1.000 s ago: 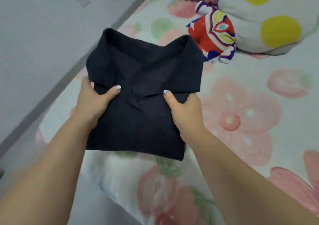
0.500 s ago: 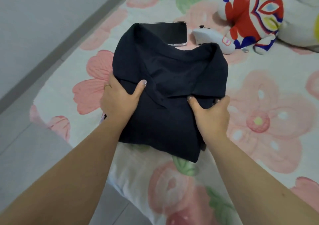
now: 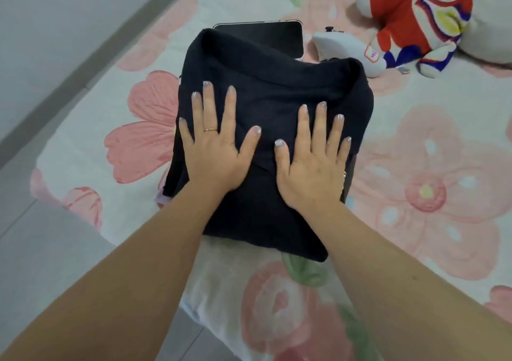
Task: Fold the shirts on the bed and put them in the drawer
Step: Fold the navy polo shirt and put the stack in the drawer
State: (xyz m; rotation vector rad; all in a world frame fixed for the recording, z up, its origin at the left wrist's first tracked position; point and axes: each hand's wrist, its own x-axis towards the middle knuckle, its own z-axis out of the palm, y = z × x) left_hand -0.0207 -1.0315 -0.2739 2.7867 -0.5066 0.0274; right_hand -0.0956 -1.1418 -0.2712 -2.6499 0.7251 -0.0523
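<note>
A dark navy shirt (image 3: 273, 83), folded into a thick, roughly square bundle, lies on the floral bed (image 3: 432, 144) close to the mattress's near corner, which sits toward 7 o'clock from the bundle. Both hands lie palm-down on top of it. The left hand (image 3: 213, 153) covers the 9 o'clock half, its fingers straight and spread, gripping nothing, and a thin gold ring (image 3: 210, 130) shows on one finger. The right hand (image 3: 313, 172) covers the 3 o'clock half in the same way, fingers straight and fanned flat against the cloth, with the two thumbs angled toward each other near the middle. The shirt's far edge at 12 o'clock is rumpled and overlaps the near side of a black phone (image 3: 263, 35) lying screen-up. At about 1 o'clock from the shirt a white handheld controller (image 3: 346, 51) rests just beside the bundle's far right corner, and beyond it, toward 2 o'clock, lies a red, white and blue plush toy (image 3: 415, 20). A sliver of pale lilac fabric (image 3: 163, 200) peeks from under the shirt at 8 o'clock
</note>
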